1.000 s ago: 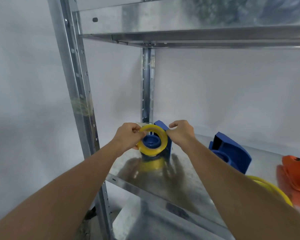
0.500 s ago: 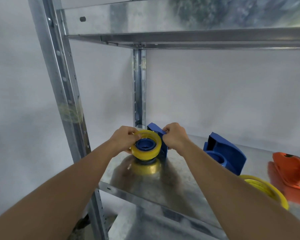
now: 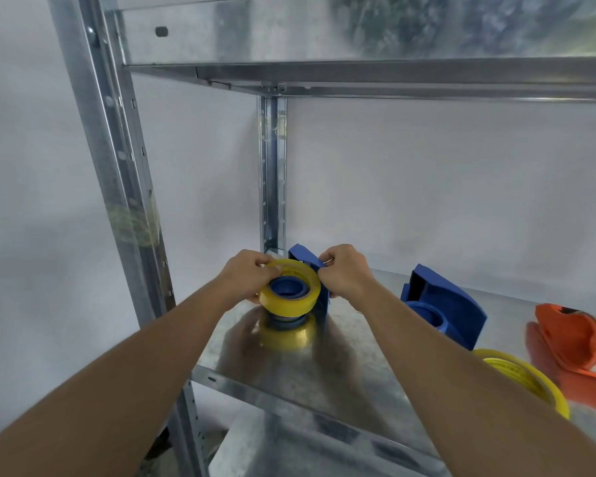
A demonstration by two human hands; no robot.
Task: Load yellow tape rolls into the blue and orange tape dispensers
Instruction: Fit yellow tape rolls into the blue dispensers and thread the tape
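A yellow tape roll [image 3: 291, 299] lies flat around the blue hub of a blue dispenser [image 3: 307, 261] that stands near the shelf's back left corner. My left hand [image 3: 246, 273] grips the roll's left rim. My right hand [image 3: 344, 273] pinches at the roll's right edge, against the dispenser body. A second blue dispenser [image 3: 443, 309] stands to the right with a bare hub. Beyond my right forearm lies another yellow roll [image 3: 527, 380], partly hidden. An orange dispenser [image 3: 572, 342] sits at the far right.
Everything rests on a shiny metal shelf [image 3: 283, 370] whose front lip runs below my arms. An upper shelf [image 3: 358, 70] hangs overhead. Steel uprights stand at the front left [image 3: 117, 166] and back corner [image 3: 272, 173]. A grey wall lies behind.
The roll has come down from a tilted, raised position to lie flat over the blue hub. Both hands followed it down and stayed on its edges.
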